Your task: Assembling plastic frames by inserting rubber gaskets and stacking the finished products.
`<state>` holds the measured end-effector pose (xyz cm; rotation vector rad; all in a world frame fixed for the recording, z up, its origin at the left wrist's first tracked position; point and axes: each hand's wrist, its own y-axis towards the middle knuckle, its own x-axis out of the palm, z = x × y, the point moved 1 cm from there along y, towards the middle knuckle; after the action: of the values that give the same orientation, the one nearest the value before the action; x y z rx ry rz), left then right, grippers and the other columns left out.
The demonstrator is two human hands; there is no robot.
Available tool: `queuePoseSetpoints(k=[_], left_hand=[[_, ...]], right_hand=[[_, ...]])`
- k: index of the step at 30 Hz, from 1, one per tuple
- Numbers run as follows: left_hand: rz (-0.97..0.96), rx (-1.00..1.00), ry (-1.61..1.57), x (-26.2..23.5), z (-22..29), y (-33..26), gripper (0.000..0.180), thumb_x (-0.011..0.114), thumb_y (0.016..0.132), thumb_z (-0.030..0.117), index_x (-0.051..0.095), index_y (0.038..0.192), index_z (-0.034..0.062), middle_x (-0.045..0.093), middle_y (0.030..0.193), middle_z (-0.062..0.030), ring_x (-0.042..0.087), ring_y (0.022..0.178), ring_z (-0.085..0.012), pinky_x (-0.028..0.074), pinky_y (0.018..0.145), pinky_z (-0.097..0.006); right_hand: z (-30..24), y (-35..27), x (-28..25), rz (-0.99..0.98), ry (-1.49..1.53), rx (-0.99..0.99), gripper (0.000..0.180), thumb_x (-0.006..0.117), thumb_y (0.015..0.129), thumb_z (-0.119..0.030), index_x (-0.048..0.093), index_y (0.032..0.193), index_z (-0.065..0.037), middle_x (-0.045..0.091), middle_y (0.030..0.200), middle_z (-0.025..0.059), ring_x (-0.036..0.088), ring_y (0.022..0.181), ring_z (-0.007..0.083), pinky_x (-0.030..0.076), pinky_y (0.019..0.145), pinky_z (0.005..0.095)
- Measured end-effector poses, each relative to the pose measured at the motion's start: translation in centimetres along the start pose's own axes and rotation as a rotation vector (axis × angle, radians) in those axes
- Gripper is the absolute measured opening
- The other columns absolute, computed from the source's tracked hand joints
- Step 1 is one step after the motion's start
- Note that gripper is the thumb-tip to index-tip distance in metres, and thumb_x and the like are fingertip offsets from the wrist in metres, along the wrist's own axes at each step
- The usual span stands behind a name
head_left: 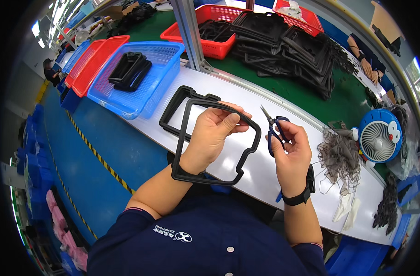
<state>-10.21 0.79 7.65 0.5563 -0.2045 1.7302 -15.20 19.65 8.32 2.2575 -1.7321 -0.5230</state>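
A black rubber gasket, shaped as a rectangular frame with a notched side, is gripped along its top bar by my left hand. Thumb and fingers pinch it, and the frame hangs around my wrist. To its right, my right hand holds small scissors with dark blue handle loops. Their blades point up and left, apart from the gasket. Behind my left hand, more black gaskets lie stacked on the white table. A black watch circles my right wrist.
A blue basket holding black gaskets stands at the left. Beyond the metal rail, a large gasket pile covers green matting. Tangled grey scraps, white gloves and a blue fan are rightward. Another person's hands show far right.
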Motion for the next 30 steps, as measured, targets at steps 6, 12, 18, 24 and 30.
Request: queuePoseSetpoints(k=[6,12,18,24,30], left_hand=[[0.079,0.015,-0.056,-0.3,-0.3,0.1,0.018,0.067,0.096,0.016,0.064,0.109,0.0037,0.071,0.106,-0.0133,0.070,0.097,-0.0195,0.060,0.087,-0.032],[0.085,0.035,-0.047,0.1,-0.1,0.1,0.014,0.066,0.097,0.015,0.064,0.107,0.0046,0.070,0.104,-0.0110,0.069,0.098,-0.0186,0.060,0.088,-0.032],[0.094,0.049,-0.070,0.4,0.1,-0.1,0.014,0.065,0.098,0.015,0.064,0.106,0.0033,0.070,0.105,-0.0105,0.069,0.097,-0.0178,0.060,0.089,-0.032],[0.079,0.059,-0.040,0.5,0.0,-0.3,0.011,0.063,0.099,0.016,0.063,0.106,0.0077,0.069,0.106,-0.0086,0.068,0.098,-0.0156,0.059,0.089,-0.031],[0.079,0.047,-0.047,0.6,0.1,-0.4,0.012,0.062,0.100,0.017,0.063,0.107,0.0076,0.069,0.107,-0.0085,0.068,0.098,-0.0155,0.058,0.089,-0.031]], right_hand=[[-0.2,-0.7,-0.5,0.025,-0.409,-0.364,0.041,0.082,0.073,0.005,0.067,0.111,-0.001,0.067,0.099,0.0124,0.066,0.081,0.0231,0.054,0.062,0.0295],[-0.1,-0.6,-0.5,0.061,-0.558,-0.543,0.039,0.081,0.071,0.007,0.069,0.109,0.000,0.067,0.098,0.0124,0.066,0.082,0.0269,0.054,0.066,0.0341],[-0.2,-0.5,-0.6,0.067,-0.590,-0.585,0.040,0.079,0.070,0.008,0.070,0.108,0.001,0.067,0.096,0.0120,0.065,0.080,0.0261,0.054,0.065,0.0339],[-0.3,-0.5,-0.6,0.080,-0.598,-0.607,0.040,0.079,0.069,0.009,0.070,0.108,0.001,0.067,0.096,0.0115,0.065,0.080,0.0257,0.054,0.065,0.0337],[-0.4,-0.4,-0.7,0.083,-0.600,-0.614,0.041,0.078,0.069,0.010,0.070,0.108,0.001,0.067,0.096,0.0115,0.065,0.079,0.0254,0.054,0.065,0.0335]])
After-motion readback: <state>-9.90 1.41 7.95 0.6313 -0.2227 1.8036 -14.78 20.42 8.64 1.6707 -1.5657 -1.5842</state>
